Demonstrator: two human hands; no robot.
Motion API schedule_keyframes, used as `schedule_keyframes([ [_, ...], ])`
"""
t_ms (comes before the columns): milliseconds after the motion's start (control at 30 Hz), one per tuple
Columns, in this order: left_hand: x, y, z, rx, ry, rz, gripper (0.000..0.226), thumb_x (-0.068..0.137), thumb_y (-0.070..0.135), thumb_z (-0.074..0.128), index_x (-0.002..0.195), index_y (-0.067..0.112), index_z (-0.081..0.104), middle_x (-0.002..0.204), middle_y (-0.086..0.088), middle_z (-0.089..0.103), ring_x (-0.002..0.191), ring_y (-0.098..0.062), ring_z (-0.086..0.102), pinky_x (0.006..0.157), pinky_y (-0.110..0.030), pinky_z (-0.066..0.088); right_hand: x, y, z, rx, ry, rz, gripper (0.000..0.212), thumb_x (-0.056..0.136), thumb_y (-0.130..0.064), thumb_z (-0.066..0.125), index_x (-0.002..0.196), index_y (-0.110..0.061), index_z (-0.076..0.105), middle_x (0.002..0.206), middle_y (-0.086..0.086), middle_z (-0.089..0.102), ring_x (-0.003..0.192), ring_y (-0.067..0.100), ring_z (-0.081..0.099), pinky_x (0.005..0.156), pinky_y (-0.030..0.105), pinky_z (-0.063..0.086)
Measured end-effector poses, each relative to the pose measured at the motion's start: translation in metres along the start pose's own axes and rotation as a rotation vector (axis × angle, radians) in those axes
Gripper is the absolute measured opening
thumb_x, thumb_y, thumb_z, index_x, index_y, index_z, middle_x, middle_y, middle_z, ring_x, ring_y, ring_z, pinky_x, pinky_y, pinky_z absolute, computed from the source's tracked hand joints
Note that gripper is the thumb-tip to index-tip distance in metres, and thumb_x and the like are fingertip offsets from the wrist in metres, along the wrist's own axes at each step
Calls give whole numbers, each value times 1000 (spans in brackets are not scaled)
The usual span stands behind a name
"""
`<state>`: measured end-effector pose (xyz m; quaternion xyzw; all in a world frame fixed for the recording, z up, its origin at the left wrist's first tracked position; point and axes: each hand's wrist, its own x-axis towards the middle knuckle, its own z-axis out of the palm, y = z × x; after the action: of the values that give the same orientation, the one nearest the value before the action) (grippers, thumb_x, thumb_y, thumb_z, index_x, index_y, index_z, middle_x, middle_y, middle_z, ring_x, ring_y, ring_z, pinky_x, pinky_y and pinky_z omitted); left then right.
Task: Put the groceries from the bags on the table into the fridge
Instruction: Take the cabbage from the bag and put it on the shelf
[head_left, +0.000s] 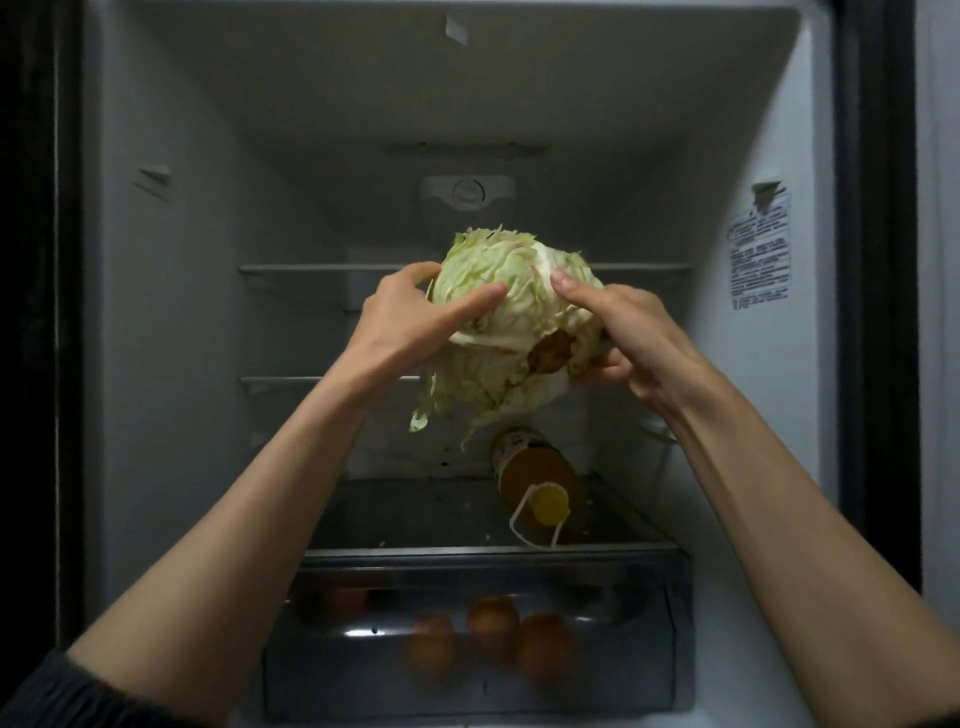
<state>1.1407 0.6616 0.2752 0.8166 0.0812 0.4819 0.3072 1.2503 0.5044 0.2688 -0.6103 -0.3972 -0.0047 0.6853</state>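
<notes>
Cabbage is the thing in hand, a pale green head carried with its brown cut stem turned toward the camera and its loose outer leaves hanging ragged beneath. It is held up in the open fridge, in front of the two wire shelves and not resting on either as far as the view shows. The left hand grips the cabbage's left flank, thumb laid across the near face and fingers curled round the far side; the right hand takes the right flank, one finger up on the top and the others curled underneath by the stem. Two hands seem called for because the head is broad and its leaves are slack, so a grip on one side would likely tear a leaf rather than carry the weight. Below the cabbage lies a bottle of yellow liquid on its side on the glass floor shelf, yellow cap and white loop handle pointing outward. Lower again below the cabbage, a clear drawer holds several orange round fruits, blurred through its front. Behind the cabbage sits the thermostat dial, and off to its right a printed label on the side wall. The shelf edges near the cabbage are what it must clear going in; whether the gap between them is tall enough I cannot tell.
</notes>
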Motion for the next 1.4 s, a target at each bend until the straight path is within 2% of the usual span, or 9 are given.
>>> schedule_keyframes([
  [233,-9,-6,-4,-132,6,-2,80,60,67,71,125,25,52,109,0,66,91,-14,67,76,-36,58,-11,6,-1,-81,26,-122,54,72,-34,77,121,-23,57,112,-1,65,98,18,64,77,42,58],
  [400,-16,12,-14,-196,108,150,79,56,68,71,123,28,55,107,5,68,90,-8,67,71,-30,57,-16,-10,-6,-89,68,-347,51,70,-32,79,117,-30,60,108,-6,67,98,15,65,81,40,57],
  [500,2,31,-22,-201,192,233,69,60,67,71,117,30,60,103,7,70,92,-8,67,78,-35,57,-7,-35,-4,-56,112,-401,46,69,-33,80,111,-26,64,102,-6,70,94,13,67,76,38,58],
  [600,31,41,-27,-182,207,226,69,58,72,68,113,30,63,101,7,70,95,-10,66,83,-39,56,15,-51,4,-57,220,-407,64,50,-57,77,104,-26,64,101,-4,71,92,15,68,81,42,57],
  [833,70,38,-24,-149,279,97,76,68,67,65,124,18,46,116,-1,55,103,-17,56,86,-36,51,52,-53,17,-83,300,-381,113,45,-69,72,139,-13,40,133,10,54,117,24,55,94,45,50],
  [1067,93,38,-25,-184,301,6,80,72,75,51,119,11,49,112,-1,54,103,-19,56,89,-38,49,80,-54,20,-177,292,-421,86,67,-34,81,138,-7,41,134,10,54,122,21,52,104,38,43],
  [1167,93,33,-30,-246,211,24,93,59,78,59,120,10,51,114,-6,59,97,-19,63,83,-44,55,84,-53,18,-242,339,-428,78,69,-34,80,135,-9,47,129,6,59,119,19,55,103,34,43],
  [1267,88,29,-30,-253,107,90,92,60,64,72,129,9,43,120,-5,56,99,-15,63,83,-40,56,82,-50,17,-254,354,-463,75,71,-36,79,135,-13,48,129,3,59,120,16,54,103,29,41],
  [1400,81,22,-25,-223,175,155,80,57,57,74,121,19,44,117,-1,57,102,-14,60,87,-40,53,72,-47,20,-232,340,-488,76,73,-32,77,138,-11,43,135,3,54,123,14,50,106,27,38],
])
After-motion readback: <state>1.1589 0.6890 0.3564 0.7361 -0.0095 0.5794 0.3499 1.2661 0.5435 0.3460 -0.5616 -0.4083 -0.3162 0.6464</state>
